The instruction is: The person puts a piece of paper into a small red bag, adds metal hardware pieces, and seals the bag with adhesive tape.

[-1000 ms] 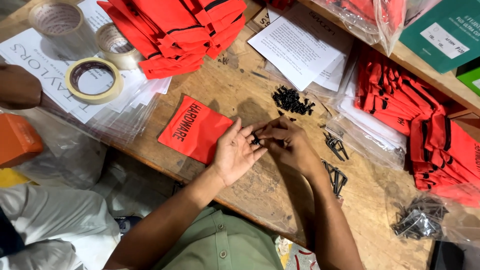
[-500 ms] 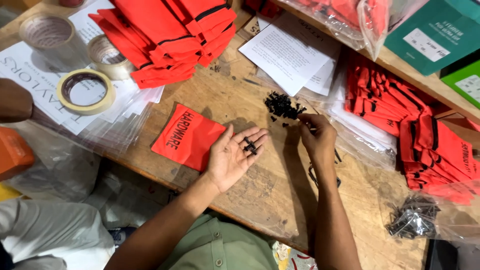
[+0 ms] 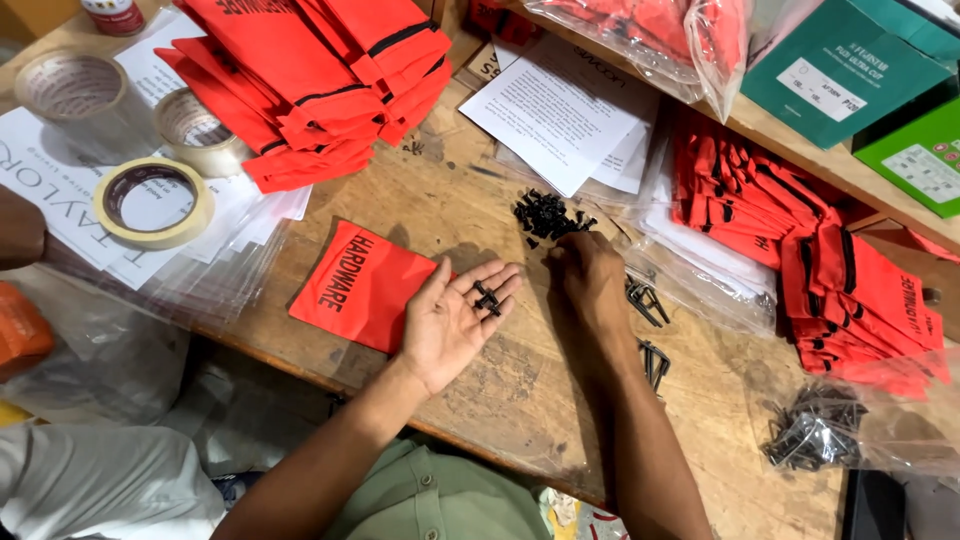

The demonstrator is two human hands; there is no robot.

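A: Left hand [image 3: 455,320]?
B: Palm up, spread, cradling small black screws [image 3: 486,298] above the red pouch [image 3: 360,283].
A: Right hand [image 3: 592,285]?
B: Fingertips down at the screw pile [image 3: 547,214] on the table [image 3: 520,390]; whether they pinch any, I cannot tell.

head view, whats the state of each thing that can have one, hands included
left hand: open, palm up, a few black screws lying on the fingers
right hand: palm down, fingertips at the screw pile
red pouch: flat on the table, partly under the left hand
tape roll: lying flat on clear sleeves
clear bag of metal clips: lying at the table's right end
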